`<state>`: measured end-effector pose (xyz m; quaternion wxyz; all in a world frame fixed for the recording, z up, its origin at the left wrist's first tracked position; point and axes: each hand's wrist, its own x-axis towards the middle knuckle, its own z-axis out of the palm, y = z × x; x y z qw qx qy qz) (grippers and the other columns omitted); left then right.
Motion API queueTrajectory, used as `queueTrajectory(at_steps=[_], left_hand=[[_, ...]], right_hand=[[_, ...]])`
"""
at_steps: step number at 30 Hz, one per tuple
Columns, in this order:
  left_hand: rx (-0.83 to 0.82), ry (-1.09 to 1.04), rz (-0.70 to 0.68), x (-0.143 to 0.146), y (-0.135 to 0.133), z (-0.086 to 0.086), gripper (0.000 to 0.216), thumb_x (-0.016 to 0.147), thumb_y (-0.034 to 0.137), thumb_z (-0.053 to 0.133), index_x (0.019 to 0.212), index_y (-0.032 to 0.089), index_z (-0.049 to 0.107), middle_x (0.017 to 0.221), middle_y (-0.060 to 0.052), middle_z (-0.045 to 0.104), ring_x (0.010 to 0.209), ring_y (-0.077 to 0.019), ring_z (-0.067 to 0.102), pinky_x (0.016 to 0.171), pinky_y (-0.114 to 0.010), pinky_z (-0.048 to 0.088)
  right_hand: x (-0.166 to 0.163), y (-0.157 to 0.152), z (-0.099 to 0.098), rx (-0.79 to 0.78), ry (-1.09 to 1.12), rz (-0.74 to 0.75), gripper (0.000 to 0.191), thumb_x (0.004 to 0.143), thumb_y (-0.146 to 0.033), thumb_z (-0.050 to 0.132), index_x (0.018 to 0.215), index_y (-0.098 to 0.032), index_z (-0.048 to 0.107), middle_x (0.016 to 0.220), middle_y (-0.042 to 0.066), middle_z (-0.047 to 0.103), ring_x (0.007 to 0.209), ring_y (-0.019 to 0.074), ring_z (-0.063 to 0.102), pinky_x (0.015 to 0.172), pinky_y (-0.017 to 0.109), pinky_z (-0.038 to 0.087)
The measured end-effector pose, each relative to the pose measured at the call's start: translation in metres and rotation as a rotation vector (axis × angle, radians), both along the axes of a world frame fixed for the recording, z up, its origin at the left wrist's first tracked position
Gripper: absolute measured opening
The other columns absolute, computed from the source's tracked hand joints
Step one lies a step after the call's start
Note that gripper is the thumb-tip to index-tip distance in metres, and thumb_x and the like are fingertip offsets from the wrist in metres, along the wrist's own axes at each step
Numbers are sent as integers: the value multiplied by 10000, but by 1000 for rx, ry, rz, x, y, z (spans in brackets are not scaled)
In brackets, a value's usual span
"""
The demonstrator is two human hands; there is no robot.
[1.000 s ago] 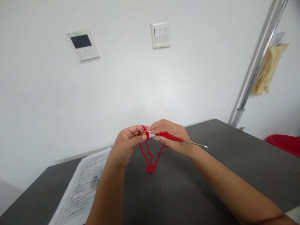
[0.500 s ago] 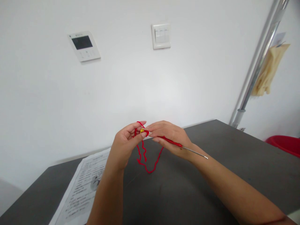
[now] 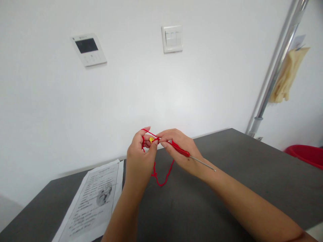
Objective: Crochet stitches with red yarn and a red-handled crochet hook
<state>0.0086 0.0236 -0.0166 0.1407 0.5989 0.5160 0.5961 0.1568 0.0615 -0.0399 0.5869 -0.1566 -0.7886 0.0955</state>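
Note:
Both hands are raised over a dark grey table [image 3: 227,188]. My left hand [image 3: 140,156] is closed in a pinch on a small piece of red crochet work with a yellow centre [image 3: 151,139], and red yarn [image 3: 161,174] runs over its forefinger. A loop of that yarn hangs down to the table. My right hand [image 3: 180,151] is closed on a crochet hook [image 3: 188,155] with a red grip and a thin metal shaft. The hook's tip meets the work between the two hands.
A printed sheet of paper [image 3: 93,201] lies on the table at the left. The white wall behind carries a small control panel [image 3: 88,49] and a light switch [image 3: 172,38]. A metal pole [image 3: 275,72] with a beige cloth [image 3: 287,77] stands at the right, above a red basin [image 3: 306,154].
My left hand has turned more upright and the yarn now stretches over its raised forefinger. The hook's shaft has swung lower and nearer. The hanging yarn loop has shortened.

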Motion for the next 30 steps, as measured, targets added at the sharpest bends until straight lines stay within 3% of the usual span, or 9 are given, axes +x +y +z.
queueTrajectory(at_steps=[2,4,7,10,15,21,24,30], left_hand=[[69,52,77,6,0,-2,407,797,212,643,1196,133,650,837,-20,688,790,-196,618,834,-376,487],[73,-4,59,10,3,-4,384,777,187,657,1160,157,656,836,-15,696,793,-193,627,838,-365,492],[-59,-311,-176,8,8,-5,395,715,194,735,1102,174,659,854,-21,725,778,-181,660,794,-331,511],[-207,-596,-447,0,12,-1,406,622,190,804,1011,156,692,818,-30,735,685,-154,645,686,-284,503],[-331,-602,-674,-18,13,7,324,585,154,845,894,123,754,718,-31,705,613,-128,603,647,-257,479],[-360,-552,-701,-33,9,11,423,582,167,881,996,135,801,682,-21,681,617,-116,571,645,-240,449],[-317,-577,-723,-36,6,14,412,570,183,887,971,132,805,632,-14,650,572,-102,532,578,-222,387],[-284,-673,-830,-31,0,18,345,600,174,832,933,98,780,579,5,551,539,-92,424,528,-236,281]], right_hand=[[-4,-1,-3,-128,-10,-20,137,1031,-223,496,979,-214,622,991,55,730,925,179,690,847,315,559],[-10,2,-10,-137,17,-30,124,1029,-225,472,985,-218,587,979,56,708,907,188,673,836,331,556],[-20,11,-22,86,75,-33,87,1008,-218,487,997,-224,573,1098,98,679,1086,232,631,965,414,528],[-25,18,-28,184,13,-11,121,1004,-250,510,909,-219,577,1166,123,656,1178,256,595,1021,448,509],[-12,13,-13,222,-18,97,96,1023,-292,538,997,-245,618,1100,73,710,1166,222,627,1058,424,506],[13,-2,13,88,22,184,68,960,-198,666,977,-238,719,1028,59,766,1053,201,679,971,379,551],[15,-7,15,-7,65,246,90,945,-187,686,984,-232,754,1006,61,793,1017,199,715,941,372,579],[9,-18,12,-359,248,384,92,915,-287,743,923,-209,792,974,61,824,918,192,787,860,311,636]])
